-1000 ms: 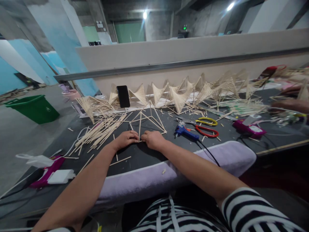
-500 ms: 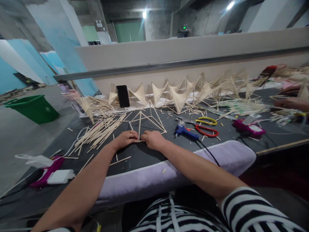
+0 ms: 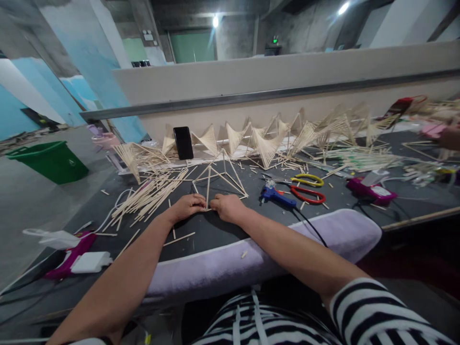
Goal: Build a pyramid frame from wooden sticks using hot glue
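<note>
A frame of thin wooden sticks (image 3: 208, 184) stands on the dark table in front of me, with peaked sides. Its near corner sits between my two hands. My left hand (image 3: 189, 207) has its fingers closed at that corner, on the left of the upright stick. From the right, my right hand (image 3: 227, 207) pinches the same corner with curled fingers. The exact grip of the fingertips is partly hidden. Just right of the frame lies a blue hot glue gun (image 3: 276, 195), beside scissors with one yellow and one red handle (image 3: 308, 194).
Loose sticks (image 3: 147, 196) are piled on the left. Finished stick models (image 3: 266, 143) line the back, near an upright black phone (image 3: 183, 143). Purple power strips (image 3: 373, 190) lie at both sides. A lilac cushion (image 3: 215, 268) edges the table. A co-worker's hand (image 3: 449, 138) is far right.
My hands and the stick frame hold still. At the far right, the co-worker's hand has shifted up and away to the right.
</note>
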Motion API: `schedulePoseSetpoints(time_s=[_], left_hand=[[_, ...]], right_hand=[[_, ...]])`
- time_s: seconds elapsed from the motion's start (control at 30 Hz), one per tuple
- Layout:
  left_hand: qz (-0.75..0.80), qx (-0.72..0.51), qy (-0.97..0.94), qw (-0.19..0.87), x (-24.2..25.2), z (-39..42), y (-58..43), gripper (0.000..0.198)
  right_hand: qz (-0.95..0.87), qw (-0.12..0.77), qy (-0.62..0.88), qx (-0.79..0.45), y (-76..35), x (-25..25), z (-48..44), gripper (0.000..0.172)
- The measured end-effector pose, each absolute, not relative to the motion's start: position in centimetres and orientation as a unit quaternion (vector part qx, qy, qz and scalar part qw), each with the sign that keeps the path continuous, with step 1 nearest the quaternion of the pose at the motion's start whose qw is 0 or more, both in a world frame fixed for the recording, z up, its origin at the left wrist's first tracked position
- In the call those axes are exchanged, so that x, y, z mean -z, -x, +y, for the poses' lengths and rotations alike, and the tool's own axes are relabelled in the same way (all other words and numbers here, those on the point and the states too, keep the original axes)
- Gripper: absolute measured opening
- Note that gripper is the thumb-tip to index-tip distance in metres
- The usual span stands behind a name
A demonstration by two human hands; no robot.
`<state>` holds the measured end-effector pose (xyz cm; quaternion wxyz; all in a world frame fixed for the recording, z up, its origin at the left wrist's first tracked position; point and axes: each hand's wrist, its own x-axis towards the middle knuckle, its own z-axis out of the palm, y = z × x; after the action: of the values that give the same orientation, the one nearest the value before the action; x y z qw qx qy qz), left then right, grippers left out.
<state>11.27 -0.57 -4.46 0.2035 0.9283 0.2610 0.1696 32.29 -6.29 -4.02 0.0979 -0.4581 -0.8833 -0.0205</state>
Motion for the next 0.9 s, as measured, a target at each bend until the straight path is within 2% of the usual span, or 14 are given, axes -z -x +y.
schedulePoseSetpoints(time_s=[0.9], left_hand=[[0.262,-0.166,-0.929,0.200,4.40,-0.61,-11.27,0.013]], right_hand=[[-0.884,0.106,0.454,0.025,-32.36,4.29,-6.16,0.021]])
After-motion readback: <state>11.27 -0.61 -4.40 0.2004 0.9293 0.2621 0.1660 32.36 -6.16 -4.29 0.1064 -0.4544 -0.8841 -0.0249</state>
